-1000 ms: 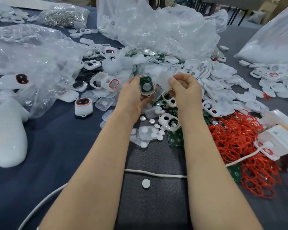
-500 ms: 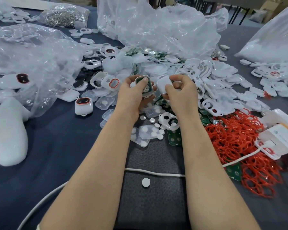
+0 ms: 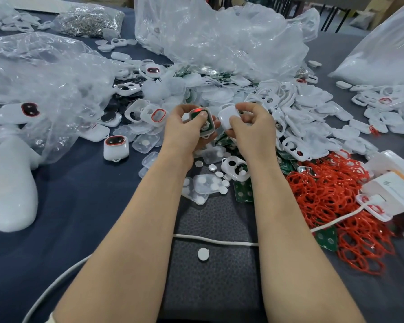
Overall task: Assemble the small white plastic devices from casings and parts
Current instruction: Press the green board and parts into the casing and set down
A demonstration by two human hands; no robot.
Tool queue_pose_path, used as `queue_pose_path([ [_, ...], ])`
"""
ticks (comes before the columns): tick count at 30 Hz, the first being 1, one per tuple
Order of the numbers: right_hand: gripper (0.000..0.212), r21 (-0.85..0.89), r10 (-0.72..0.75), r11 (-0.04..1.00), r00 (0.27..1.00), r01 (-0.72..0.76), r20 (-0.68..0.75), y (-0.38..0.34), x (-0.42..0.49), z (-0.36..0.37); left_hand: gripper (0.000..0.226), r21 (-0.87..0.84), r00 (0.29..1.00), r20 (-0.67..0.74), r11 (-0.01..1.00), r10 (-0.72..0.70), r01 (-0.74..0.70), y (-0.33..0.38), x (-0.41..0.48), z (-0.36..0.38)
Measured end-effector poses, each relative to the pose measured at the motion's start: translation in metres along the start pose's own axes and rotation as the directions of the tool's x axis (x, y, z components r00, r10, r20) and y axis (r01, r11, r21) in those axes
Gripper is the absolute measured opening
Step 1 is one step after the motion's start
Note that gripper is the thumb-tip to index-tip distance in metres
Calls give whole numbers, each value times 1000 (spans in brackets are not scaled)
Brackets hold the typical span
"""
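At the centre of the frame, a white casing [image 3: 204,123] with a green board inside is gripped by the left hand [image 3: 184,131], with the thumb pressed on the board. A red light glows at the casing's upper edge. A plain white cover [image 3: 228,116] is pinched by the right hand [image 3: 251,131] just beside the casing, and a narrow gap is left between the two parts. Both are held above the near edge of a heap of white shells [image 3: 301,117], which is spread toward the right centre of the frame. A tangle of red rings [image 3: 331,201] is piled at the lower right, against a white box [image 3: 392,190]. A white cable [image 3: 215,241] is laid across the dark mat [image 3: 210,287] between the forearms, and a single white disc [image 3: 203,254] is seen on the mat just below it. Small discs and clear trays [image 3: 203,186] are scattered between the wrists. A finished device [image 3: 116,148] is stood apart at left centre, at the edge of a crumpled clear bag [image 3: 44,85]. Open bench [image 3: 84,194] is found at the lower left, between that bag and the left forearm.
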State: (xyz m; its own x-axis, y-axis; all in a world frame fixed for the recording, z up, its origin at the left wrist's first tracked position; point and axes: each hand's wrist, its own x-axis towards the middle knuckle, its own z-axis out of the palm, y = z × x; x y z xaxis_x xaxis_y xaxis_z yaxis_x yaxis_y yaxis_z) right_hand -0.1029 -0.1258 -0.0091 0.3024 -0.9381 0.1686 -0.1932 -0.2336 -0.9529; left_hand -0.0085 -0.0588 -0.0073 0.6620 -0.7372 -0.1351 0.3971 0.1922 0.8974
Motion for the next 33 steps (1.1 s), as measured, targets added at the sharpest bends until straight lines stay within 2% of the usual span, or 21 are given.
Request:
queue_pose_path([
  [5, 42, 5, 18, 1000, 1000, -18, 15, 0, 1, 0, 9, -71, 999, -2, 997, -36, 36, 0, 1, 1],
  [7, 42, 21, 31, 999, 999, -31, 12, -1, 0, -1, 5, -89, 999, -2, 995, -51, 51, 1, 2, 1],
  [10, 40, 25, 47, 999, 999, -47, 7, -2, -1, -2, 13, -86, 998, 16, 994, -60, 61, 1, 3, 1],
  [17, 38, 32, 46, 998, 999, -46, -6, -2, -1, -3, 20, 24, 999, 47, 1000, -2, 1, 1, 1, 0],
  [21, 39, 93, 41, 995, 999, -41, 2, -2, 0, -2, 20, 58, 997, 65, 998, 37, -41, 0, -1, 0],
  [25, 34, 155, 63, 986, 998, -62, -1, -3, 1, -3, 19, 17, 998, 54, 1000, 9, -9, 0, -1, 0],
  [30, 32, 12, 25, 1000, 999, -24, -21, 0, 0, -3, 7, -57, 997, 68, 998, -35, 39, 1, 1, 2],
  [33, 31, -15, 22, 1000, 1000, -22, -9, 1, 0, -2, 8, -122, 995, 53, 989, -79, 85, 3, 3, 2],
])
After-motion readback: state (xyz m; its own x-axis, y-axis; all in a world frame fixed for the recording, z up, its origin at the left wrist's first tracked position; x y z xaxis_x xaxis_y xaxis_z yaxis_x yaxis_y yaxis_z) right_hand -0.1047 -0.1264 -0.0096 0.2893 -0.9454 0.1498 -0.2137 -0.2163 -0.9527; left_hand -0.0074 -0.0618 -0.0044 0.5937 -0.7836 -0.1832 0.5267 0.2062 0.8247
